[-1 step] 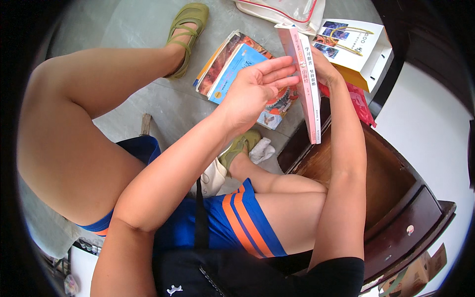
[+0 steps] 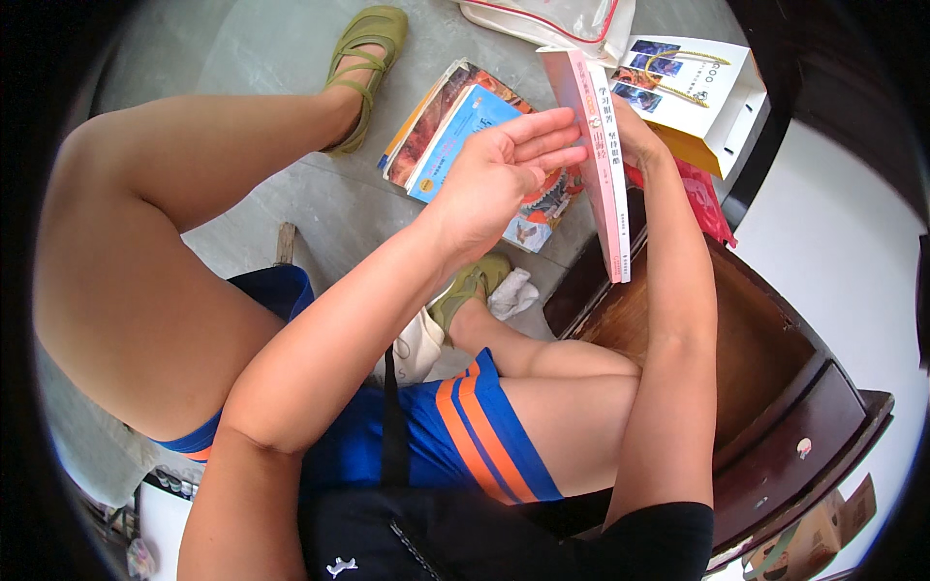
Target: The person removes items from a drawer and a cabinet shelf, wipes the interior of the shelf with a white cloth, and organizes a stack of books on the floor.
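Pink-spined and white-spined books (image 2: 603, 194) at upper centre-right. Left hand (image 2: 489, 179): fingers open, at pink cover. Right hand (image 2: 635, 134): behind, can't tell grip. Open dark-brown wooden cabinet (image 2: 823, 418) lower right, worn edge. White gold-handled paper bag (image 2: 693, 114) upper right, contents hidden.

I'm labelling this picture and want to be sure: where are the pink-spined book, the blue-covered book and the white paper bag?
Pink-spined book (image 2: 602, 184): head view, on its spine.
Blue-covered book (image 2: 459, 136): head view, on its front cover.
White paper bag (image 2: 694, 122): head view, on its white panel.
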The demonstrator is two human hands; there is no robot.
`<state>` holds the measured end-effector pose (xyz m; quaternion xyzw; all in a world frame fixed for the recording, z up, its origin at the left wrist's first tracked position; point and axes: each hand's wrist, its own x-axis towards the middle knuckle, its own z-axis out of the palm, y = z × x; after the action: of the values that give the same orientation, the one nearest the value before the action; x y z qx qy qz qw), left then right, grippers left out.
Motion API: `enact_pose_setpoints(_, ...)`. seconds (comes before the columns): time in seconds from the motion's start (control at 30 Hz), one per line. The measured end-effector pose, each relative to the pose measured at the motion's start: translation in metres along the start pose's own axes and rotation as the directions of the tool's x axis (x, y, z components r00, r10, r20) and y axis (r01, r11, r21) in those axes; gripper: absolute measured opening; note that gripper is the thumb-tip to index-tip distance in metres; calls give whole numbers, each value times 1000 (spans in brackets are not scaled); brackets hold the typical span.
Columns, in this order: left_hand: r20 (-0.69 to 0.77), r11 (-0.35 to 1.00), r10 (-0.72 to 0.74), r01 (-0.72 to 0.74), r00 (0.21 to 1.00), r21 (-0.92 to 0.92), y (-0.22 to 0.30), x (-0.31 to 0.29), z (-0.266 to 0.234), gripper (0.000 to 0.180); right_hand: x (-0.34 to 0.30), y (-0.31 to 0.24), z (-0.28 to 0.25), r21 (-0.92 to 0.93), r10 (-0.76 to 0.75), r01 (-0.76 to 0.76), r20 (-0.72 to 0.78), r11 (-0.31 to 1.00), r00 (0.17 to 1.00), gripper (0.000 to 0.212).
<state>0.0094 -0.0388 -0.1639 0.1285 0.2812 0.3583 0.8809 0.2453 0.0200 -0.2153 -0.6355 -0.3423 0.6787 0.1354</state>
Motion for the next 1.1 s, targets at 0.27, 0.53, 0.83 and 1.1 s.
enact_pose_setpoints(0.27,43,983,98,-103,994,152,6,-2,3,58,-23,2,26,115,21,-8,-115,993,993,48)
enact_pose_setpoints(0.53,-13,990,132,-131,991,58,8,-6,7,53,-29,-1,26,98,42,-26,-166,995,985,53)
enact_pose_setpoints(0.83,-44,990,142,-141,989,30,6,-5,8,56,-34,2,28,154,11,15,-162,988,987,58)
enact_pose_setpoints(1.1,-104,950,136,-100,985,296,3,-9,22,59,-31,19,21,315,0,95,-288,944,958,59)
